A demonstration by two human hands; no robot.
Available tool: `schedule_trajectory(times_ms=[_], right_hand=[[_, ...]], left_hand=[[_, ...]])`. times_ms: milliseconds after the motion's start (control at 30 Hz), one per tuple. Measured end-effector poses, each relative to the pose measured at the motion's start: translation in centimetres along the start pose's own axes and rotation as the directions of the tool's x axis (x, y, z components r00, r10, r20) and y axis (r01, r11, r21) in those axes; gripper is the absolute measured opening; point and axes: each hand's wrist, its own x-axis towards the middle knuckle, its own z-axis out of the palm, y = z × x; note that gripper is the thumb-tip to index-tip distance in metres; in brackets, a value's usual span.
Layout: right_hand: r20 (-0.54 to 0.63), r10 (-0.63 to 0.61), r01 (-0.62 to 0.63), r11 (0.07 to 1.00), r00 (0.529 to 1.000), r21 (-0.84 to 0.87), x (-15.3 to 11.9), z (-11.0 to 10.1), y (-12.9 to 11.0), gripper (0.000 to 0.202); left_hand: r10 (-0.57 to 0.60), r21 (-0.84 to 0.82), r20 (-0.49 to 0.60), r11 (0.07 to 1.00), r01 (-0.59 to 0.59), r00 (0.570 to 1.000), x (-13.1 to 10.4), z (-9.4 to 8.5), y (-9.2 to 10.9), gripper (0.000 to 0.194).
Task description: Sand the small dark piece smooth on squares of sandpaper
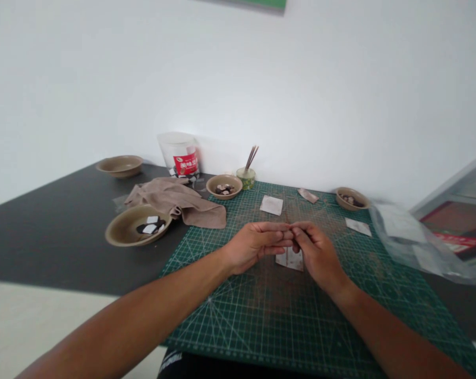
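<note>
My left hand (257,245) and my right hand (314,250) meet at the fingertips above the green cutting mat (238,310). Both are closed in a pinch; whatever sits between the fingertips is too small to make out. Under them lies a stained white paper piece (290,259), partly covered by the fingers. Another white square (271,205) rests on the mat just beyond my hands. To the right is a further pale piece (358,227), and a brownish scrap (307,196) lies near the back edge.
A large bowl (117,231) with black and white pieces and a brown cloth (170,197) are at left. Behind stand a clear tub (178,152), a small bowl (214,187) and a green jar of sticks (246,179). Right: another bowl (358,205) and a plastic bag (415,242).
</note>
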Motion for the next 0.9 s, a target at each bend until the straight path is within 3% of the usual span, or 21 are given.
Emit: schedule_trajectory(times_ms=[267, 400, 633, 700, 767, 867, 900], right_hand=[[-0.011, 0.020, -0.019, 0.997, 1.000, 0.076, 0.1, 0.0, 0.2, 0.026], [0.022, 0.011, -0.015, 0.989, 1.000, 0.147, 0.1, 0.2, 0.4, 0.024], [0.086, -0.001, -0.016, 0.982, 0.996, 0.190, 0.2, 0.3, 0.6, 0.024], [0.087, -0.008, -0.006, 0.987, 0.996, 0.160, 0.3, 0.3, 0.6, 0.025], [0.055, -0.012, 0.005, 0.994, 0.998, 0.113, 0.4, 0.5, 0.6, 0.026], [0.015, -0.010, 0.010, 0.999, 1.000, 0.037, 0.7, 0.7, 0.6, 0.030], [0.027, 0.000, -0.001, 1.000, 1.000, 0.031, 0.8, 0.7, 0.6, 0.031]], left_hand=[[0.137, 0.108, -0.114, 0.986, -0.125, 0.984, 1.1, -0.8, 0.2, 0.027], [0.194, 0.126, -0.110, 0.976, -0.180, 0.975, 1.1, -0.8, 0.2, 0.032], [0.171, 0.273, -0.056, 0.950, -0.150, 0.984, 1.6, -0.8, 0.6, 0.032], [0.189, 0.415, 0.011, 0.892, -0.176, 0.982, 1.7, -0.3, 1.1, 0.034], [0.183, 0.596, 0.084, 0.778, -0.197, 0.979, 1.8, 0.4, 1.6, 0.035], [0.245, 0.791, 0.093, 0.570, -0.221, 0.965, 1.9, 1.6, 1.9, 0.030], [0.249, 0.812, 0.097, 0.540, -0.221, 0.964, 1.9, 1.9, 1.9, 0.028]])
